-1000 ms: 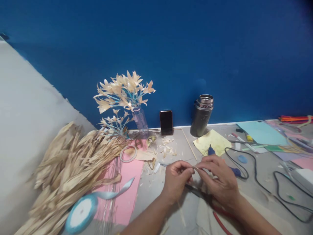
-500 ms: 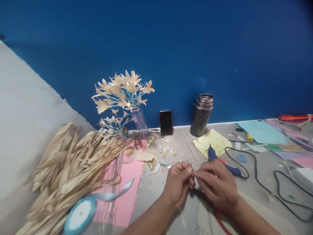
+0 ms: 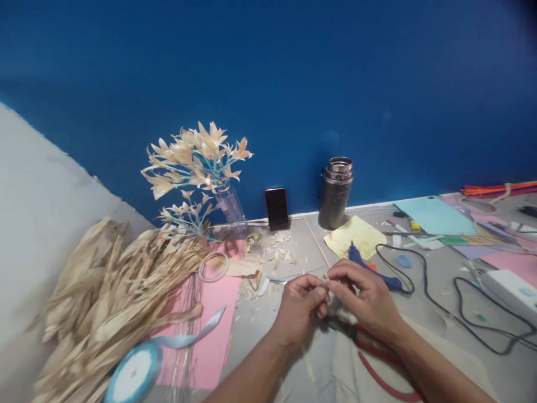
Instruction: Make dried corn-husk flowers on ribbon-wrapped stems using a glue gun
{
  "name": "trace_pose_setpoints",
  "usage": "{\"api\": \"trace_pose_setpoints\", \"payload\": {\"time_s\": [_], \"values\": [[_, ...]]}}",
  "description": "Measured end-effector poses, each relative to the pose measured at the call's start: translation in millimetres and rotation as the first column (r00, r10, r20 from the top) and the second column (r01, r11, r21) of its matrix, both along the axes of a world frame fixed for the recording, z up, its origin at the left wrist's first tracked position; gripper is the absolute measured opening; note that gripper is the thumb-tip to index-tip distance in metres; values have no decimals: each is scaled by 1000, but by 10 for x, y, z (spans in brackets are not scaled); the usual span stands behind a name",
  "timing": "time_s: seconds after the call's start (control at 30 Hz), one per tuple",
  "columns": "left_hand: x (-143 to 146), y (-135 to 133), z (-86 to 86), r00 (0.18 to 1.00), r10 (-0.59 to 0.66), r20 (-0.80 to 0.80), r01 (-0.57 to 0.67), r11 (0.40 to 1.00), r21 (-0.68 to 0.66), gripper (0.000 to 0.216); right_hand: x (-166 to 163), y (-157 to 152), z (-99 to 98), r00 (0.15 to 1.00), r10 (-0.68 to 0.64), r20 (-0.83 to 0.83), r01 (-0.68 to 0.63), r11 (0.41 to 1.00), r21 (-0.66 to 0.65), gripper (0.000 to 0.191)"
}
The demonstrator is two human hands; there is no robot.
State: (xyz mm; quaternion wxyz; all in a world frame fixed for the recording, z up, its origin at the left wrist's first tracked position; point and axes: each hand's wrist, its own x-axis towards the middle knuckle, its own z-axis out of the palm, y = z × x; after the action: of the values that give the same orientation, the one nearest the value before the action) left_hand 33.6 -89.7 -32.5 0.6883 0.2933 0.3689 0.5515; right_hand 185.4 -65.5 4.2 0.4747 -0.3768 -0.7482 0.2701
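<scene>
My left hand [image 3: 300, 309] is closed in a pinch low over the middle of the table. Thumb and forefinger of my right hand [image 3: 364, 296] meet its fingertips from the right. Between them shows the tip of a small pale piece [image 3: 326, 277], perhaps corn husk; most of it is hidden by fingers. Just behind my right hand lies a blue glue gun [image 3: 375, 273], its nozzle on a yellow paper square [image 3: 356, 236]. A red curved handle [image 3: 384, 380] shows partly under my right forearm. Husk scraps [image 3: 282, 254] lie beyond my hands.
Dried corn husks [image 3: 113, 302], a light-blue ribbon spool [image 3: 133, 374] and pink paper [image 3: 218, 341] with thin wires lie left. Husk flowers [image 3: 201, 151] stand in a clear vase [image 3: 231, 210]. A phone [image 3: 277, 209] and flask [image 3: 336, 196] stand behind. A black cord [image 3: 432, 294] winds right.
The view has turned slightly right, so things sit further left. My right fingertips have shifted up onto the small pale piece, whose tip now shows; my left hand keeps its pinch.
</scene>
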Motion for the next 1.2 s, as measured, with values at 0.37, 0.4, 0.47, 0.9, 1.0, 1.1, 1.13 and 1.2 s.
{"api": "trace_pose_setpoints", "payload": {"time_s": [0.37,0.4,0.47,0.9,1.0,1.1,1.13,1.2], "values": [[-84,20,113,892,186,-413,-84,964,253,8,-20,-45,8,998,-32,-58,22,986,-166,21],[-89,17,117,871,215,-442,-85,952,294,7,-23,-47,1,997,-31,-67,19,984,-178,21],[-95,10,118,844,246,-477,-79,936,343,8,-27,-49,-14,996,-31,-79,15,981,-195,20],[-124,-11,159,780,274,-563,-17,908,418,10,-53,-50,-12,1000,-12,-5,12,1000,-8,17],[-128,0,136,790,283,-543,-48,913,406,9,-58,-51,-12,1000,1,-2,-1,1000,8,17],[-132,25,104,858,218,-465,-65,944,322,10,-37,-38,-15,1000,-3,-9,2,999,-44,18],[-134,35,95,883,181,-433,-54,956,290,13,-25,-32,-15,1000,-11,-14,10,998,-61,19],[-142,51,79,915,122,-385,-22,967,255,18,3,-18,-6,1000,-16,-18,14,996,-89,20]]}}
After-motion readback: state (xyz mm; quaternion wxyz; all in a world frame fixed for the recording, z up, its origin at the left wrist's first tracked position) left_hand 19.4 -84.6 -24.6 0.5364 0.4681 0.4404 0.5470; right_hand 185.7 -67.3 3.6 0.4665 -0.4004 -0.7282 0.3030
